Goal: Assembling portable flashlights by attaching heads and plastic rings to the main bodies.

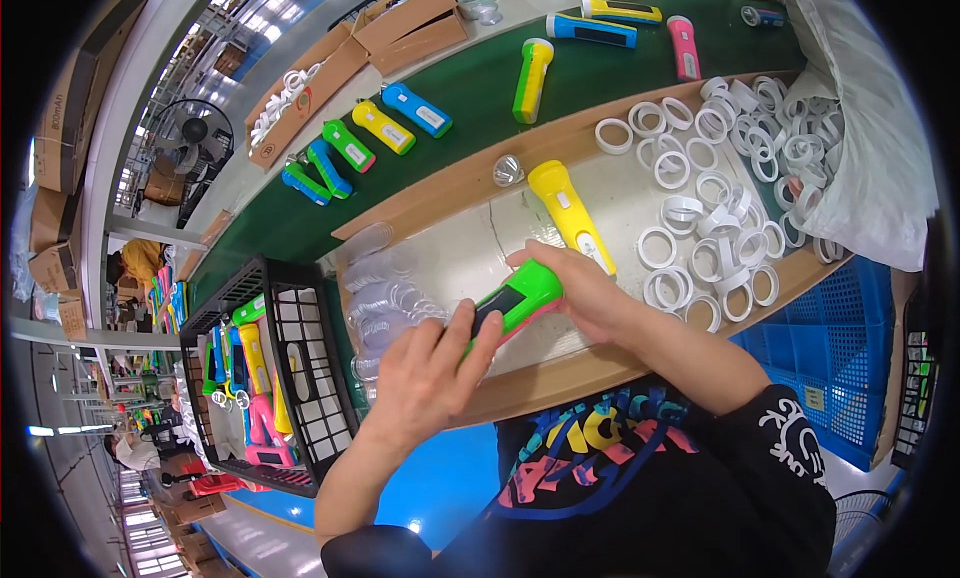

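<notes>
Green plastic filled both my hands: a green flashlight [515, 300] with a pink underside and a dark panel on its top face, held level just above the near edge of the desk [470, 248]. My left hand [430, 368] had its grip clamped on the tail end, thumb and fingers pressed over the dark panel. My right hand [580, 288] was wrapped around the head end, fingers curled together over the front so that the lens was hidden from me.

Just beyond my right hand a yellow flashlight [568, 210] lay on the desk, its head pointing away from me, with a small silver reflector cup [508, 169] near that head. To the right, loose white plastic rings [700, 228] were spread across the desk, thickening into a heap beside a white bag [870, 168]. To the left of the green flashlight, a pile of clear round lenses [385, 303] lay on the desk.

Past the wooden rim of the desk ran a green conveyor belt [480, 83] carrying more flashlights in blue, green, yellow and pink, well apart from one another. At my left stood a black crate [300, 378] with coloured flashlights inside, and at my right a blue crate [830, 368].
</notes>
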### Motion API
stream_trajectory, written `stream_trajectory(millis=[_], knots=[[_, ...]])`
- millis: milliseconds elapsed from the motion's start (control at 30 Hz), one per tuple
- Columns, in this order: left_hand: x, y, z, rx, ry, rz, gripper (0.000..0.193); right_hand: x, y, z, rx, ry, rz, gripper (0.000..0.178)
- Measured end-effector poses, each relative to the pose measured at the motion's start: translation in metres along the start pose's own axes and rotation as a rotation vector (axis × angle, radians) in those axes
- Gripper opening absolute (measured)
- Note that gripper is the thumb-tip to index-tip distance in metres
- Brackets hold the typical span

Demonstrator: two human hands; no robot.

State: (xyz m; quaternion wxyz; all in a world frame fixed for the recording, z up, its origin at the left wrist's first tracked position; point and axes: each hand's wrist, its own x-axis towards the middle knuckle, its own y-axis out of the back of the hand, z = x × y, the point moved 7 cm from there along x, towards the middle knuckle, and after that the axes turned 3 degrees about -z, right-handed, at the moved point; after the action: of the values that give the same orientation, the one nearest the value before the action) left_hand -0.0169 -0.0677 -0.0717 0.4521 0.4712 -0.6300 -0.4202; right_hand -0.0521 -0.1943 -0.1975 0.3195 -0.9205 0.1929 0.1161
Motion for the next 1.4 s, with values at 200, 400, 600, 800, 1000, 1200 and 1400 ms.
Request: stream_trajectory(millis=[200, 400, 600, 800, 1000, 1200, 1400], knots=[[-0.022, -0.012, -0.019, -0.926, 0.397, -0.025, 0.055, -0.055, -0.029, -0.069, -0.669, 0.872, -0.199, 0.052], [0.008, -0.033, -0.006, -0.435, 0.289, -0.016, 0.052, 0.012, 0.028, -0.016, 0.071, 0.111, 0.051, 0.043], [-0.029, -0.084, -0.007, -1.555, 0.806, 0.136, 0.051, -0.016, 0.016, -0.037, 0.179, 0.198, -0.022, 0.046], [-0.03, -0.127, 0.075, -2.836, 1.069, 0.066, 0.064, -0.027, 0.004, -0.026, 0.356, 0.301, -0.191, 0.053], [-0.007, -0.08, 0.041, -1.331, 0.86, -0.028, 0.057, -0.031, -0.006, -0.037, 0.237, 0.404, -0.1, 0.046], [-0.001, -0.062, 0.109, -2.903, 0.487, -0.083, 0.055, -0.052, -0.039, -0.054, 0.604, 0.448, -0.467, 0.03], [-0.01, -0.066, 0.056, -1.357, 0.743, 0.063, 0.039, -0.058, -0.017, -0.056, 0.04, 0.62, -0.104, 0.025]])
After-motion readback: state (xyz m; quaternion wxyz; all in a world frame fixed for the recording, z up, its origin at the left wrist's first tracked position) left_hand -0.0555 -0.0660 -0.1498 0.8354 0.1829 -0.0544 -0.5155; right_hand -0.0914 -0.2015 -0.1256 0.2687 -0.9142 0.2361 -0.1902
